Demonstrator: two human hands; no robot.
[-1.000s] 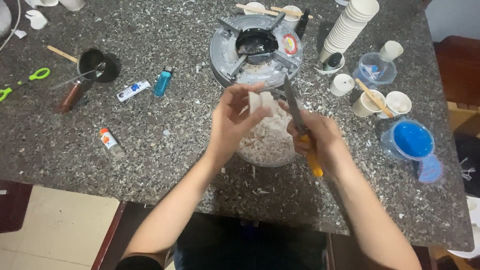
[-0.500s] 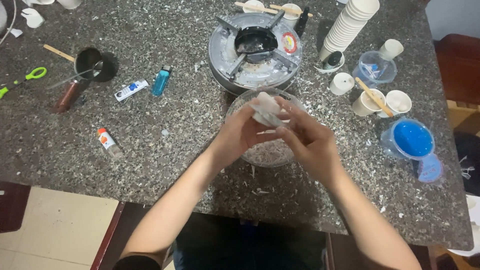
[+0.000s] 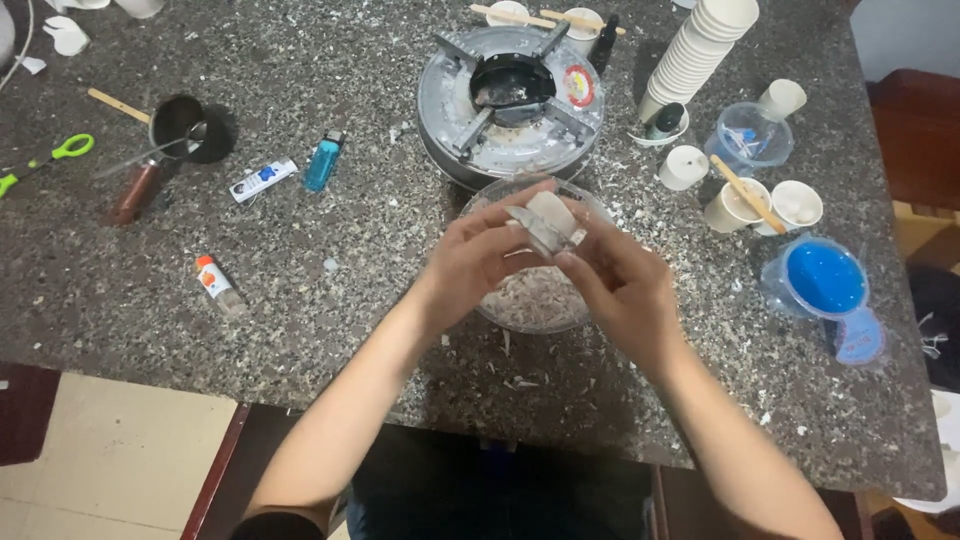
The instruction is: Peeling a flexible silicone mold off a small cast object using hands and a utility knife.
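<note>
Holding: both hands meet over the clear glass bowl of white shavings (image 3: 530,300), pinched together on one pale white waxy block (image 3: 548,222).
Left hand (image 3: 478,262): fingers curl round the block's near-left side, thumb on top.
Right hand (image 3: 622,285): fingertips press the block's right edge; whether it also holds a blade I cannot tell.
Beyond the hands: round grey metal gas burner (image 3: 512,102), just past the bowl.
Right of the right hand: blue-filled clear plastic cup (image 3: 825,277); white paper cup with a wooden stick (image 3: 735,205).
Left of the left hand: blue plastic lighter (image 3: 324,160), well apart, on the speckled grey stone countertop (image 3: 300,300).
</note>
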